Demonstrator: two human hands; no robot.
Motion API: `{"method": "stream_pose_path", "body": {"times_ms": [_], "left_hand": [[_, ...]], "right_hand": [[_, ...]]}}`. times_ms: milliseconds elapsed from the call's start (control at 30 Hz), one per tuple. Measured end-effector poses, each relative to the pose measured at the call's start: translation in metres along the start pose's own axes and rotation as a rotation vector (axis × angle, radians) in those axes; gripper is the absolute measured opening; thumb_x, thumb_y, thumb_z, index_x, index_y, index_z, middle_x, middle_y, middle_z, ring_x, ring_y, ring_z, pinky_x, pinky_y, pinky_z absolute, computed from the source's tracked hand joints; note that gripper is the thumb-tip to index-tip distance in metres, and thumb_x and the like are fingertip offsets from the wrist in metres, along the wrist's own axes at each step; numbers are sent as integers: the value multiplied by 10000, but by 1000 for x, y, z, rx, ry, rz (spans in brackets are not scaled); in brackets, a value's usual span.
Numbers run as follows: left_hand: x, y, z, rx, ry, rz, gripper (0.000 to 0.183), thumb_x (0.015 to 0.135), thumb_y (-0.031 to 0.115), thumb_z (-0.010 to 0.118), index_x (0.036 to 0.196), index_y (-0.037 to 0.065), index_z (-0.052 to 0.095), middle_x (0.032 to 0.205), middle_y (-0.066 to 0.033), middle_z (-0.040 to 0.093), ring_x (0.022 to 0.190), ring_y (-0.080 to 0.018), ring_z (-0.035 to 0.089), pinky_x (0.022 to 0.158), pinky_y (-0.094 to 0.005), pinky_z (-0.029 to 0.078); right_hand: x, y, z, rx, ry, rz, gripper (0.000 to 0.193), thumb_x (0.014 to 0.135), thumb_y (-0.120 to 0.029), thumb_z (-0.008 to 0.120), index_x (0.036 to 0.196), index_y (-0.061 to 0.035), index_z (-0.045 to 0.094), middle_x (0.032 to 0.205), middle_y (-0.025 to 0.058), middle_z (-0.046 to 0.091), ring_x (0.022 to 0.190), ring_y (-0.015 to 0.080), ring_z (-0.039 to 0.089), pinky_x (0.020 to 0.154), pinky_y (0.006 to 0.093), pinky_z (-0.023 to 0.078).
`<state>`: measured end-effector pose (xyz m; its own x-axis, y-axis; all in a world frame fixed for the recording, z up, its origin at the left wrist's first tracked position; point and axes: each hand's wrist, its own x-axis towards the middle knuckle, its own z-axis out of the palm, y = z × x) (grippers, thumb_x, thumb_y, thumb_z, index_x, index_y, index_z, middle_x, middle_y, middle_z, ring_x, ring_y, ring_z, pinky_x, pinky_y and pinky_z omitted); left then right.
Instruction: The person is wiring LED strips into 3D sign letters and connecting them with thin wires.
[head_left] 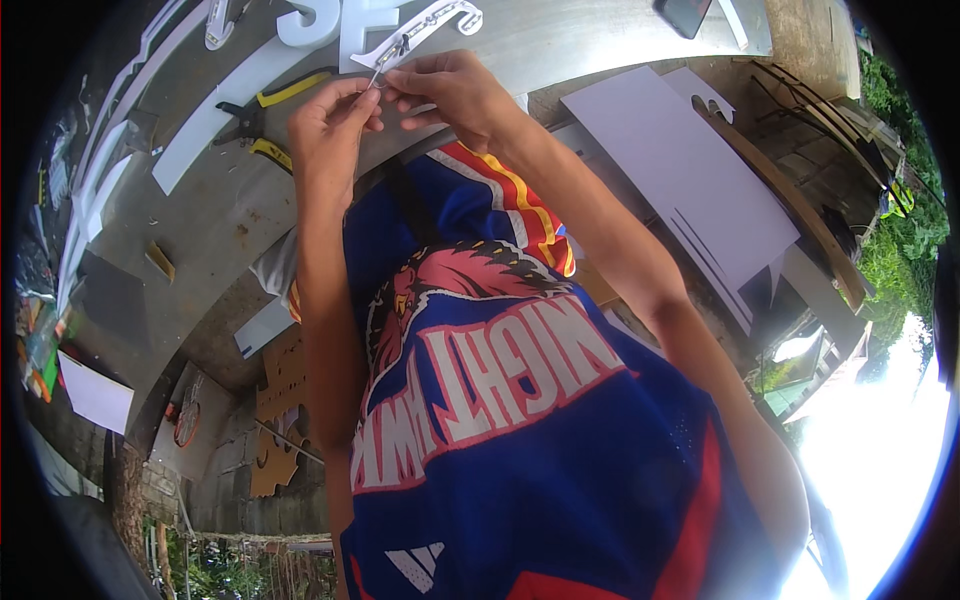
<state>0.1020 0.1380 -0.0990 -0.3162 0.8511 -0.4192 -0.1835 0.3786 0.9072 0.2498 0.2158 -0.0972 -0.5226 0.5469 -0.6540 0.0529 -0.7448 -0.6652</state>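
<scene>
Both hands meet at the table's near edge, in front of a white hook-shaped sign letter [440,18] with small light modules and wiring along its inside. A thin wire [377,76] runs from that letter down to my fingertips. My left hand [335,115] pinches it between thumb and forefinger. My right hand [450,92] is closed in a pinch on the wire from the other side; the exact contact is too small to make out. Left of my left hand lie pliers [242,122] with yellow and black handles, apart from both hands.
More white letter pieces [308,22] and curved white strips [225,110] lie on the grey metal table [215,215]. A dark phone [685,15] rests at the far right. White sheets [680,160] stand right of my right arm. Cut brown cardboard [275,460] sits below the table.
</scene>
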Motion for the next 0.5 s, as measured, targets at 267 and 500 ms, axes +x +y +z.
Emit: {"method": "stream_pose_path", "body": {"times_ms": [267, 500], "left_hand": [[0, -4, 3, -325, -25, -150, 145, 896, 40, 675, 1009, -51, 670, 850, -58, 659, 732, -111, 603, 669, -236, 483], [1, -5, 2, -374, -31, -157, 160, 893, 58, 686, 1019, -39, 669, 863, -52, 659, 731, -109, 597, 670, -225, 468]], "right_hand": [[2, 25, 2, -336, 179, -475, 215, 922, -147, 642, 983, 54, 691, 825, 126, 712, 704, 155, 682, 628, 283, 570], [-10, 32, 11, -231, 289, -364, 253, 914, -180, 653, 957, 67, 687, 799, 135, 707, 692, 164, 684, 622, 290, 563]]}}
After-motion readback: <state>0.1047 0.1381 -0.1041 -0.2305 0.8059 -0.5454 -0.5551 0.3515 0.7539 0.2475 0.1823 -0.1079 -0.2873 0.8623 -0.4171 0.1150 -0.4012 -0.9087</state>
